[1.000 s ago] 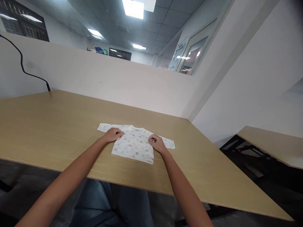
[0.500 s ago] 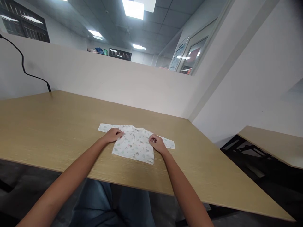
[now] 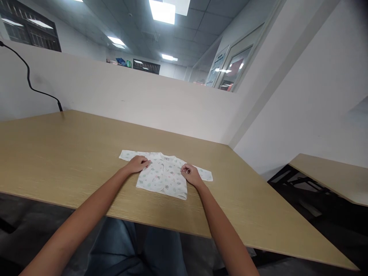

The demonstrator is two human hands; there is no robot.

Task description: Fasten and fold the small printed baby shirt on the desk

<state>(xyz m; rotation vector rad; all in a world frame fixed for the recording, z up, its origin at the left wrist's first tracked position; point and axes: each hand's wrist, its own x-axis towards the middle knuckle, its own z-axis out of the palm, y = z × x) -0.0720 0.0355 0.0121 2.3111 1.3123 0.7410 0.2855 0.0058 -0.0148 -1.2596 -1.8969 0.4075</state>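
A small white baby jacket (image 3: 161, 178) with a printed pattern lies flat on the table, its sleeves spread out to both sides and its neckline pointing away from me. At its left side, just under the sleeve, my left hand (image 3: 138, 164) is closed, with curled fingers on the cloth edge. My right hand (image 3: 191, 174) sits at the opposite side below the other sleeve, thumb and fingers pinched together at the fabric. The cloth between the fingertips is mostly hidden by the hands.
The wooden table (image 3: 86, 145) meets a low white partition (image 3: 149, 99) at the back. A black flexible stalk (image 3: 28, 76) rises at the far left. Another table (image 3: 330, 172) stands to the right, beyond a gap. My legs (image 3: 138, 249) are below the front edge.
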